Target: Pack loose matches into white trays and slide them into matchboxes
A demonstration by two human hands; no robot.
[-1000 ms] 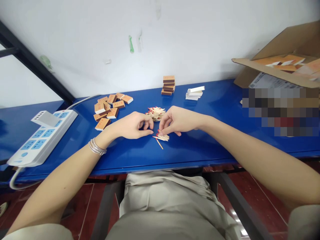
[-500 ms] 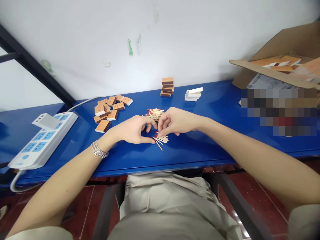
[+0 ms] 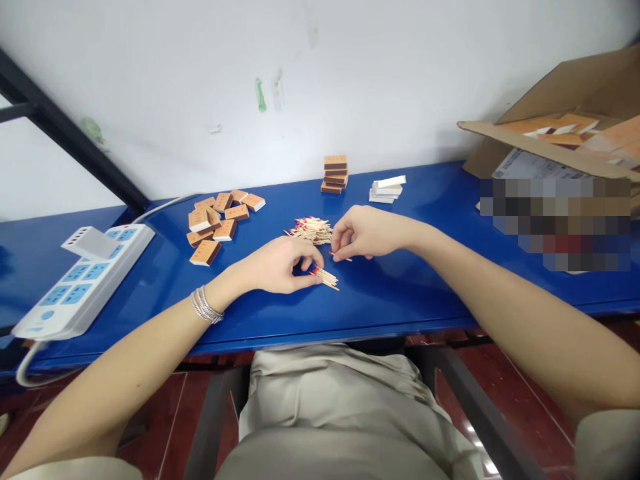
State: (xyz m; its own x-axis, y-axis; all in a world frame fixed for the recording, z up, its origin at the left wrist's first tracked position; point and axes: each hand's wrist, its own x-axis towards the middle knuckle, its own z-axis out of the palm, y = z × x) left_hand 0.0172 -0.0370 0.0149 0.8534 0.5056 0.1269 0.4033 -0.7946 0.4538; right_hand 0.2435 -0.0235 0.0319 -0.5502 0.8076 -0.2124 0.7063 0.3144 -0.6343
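My left hand [image 3: 283, 267] is closed, thumb and fingers around the red-headed end of a small bunch of matches [image 3: 328, 277]. The pale sticks point right and lie roughly side by side near the table top. My right hand [image 3: 367, 232] is just to the right, its thumb and fingertips pinched on a single match [image 3: 346, 258] held low over the table. Behind both hands lies a loose pile of matches [image 3: 311, 229] with red heads, its right side close to my right fingers.
Several orange matchboxes [image 3: 225, 231] lie heaped at the left, beside a white power strip [image 3: 95, 287]. At the back stand a matchbox stack [image 3: 335, 175] and some white trays [image 3: 387, 190]. An open carton [image 3: 540, 150] sits right on the blue table [image 3: 280, 327].
My right hand has moved right and slightly back, away from the bunch, with a match in its fingertips. My left hand has shifted right and closed on the bunch, whose sticks are now more even.
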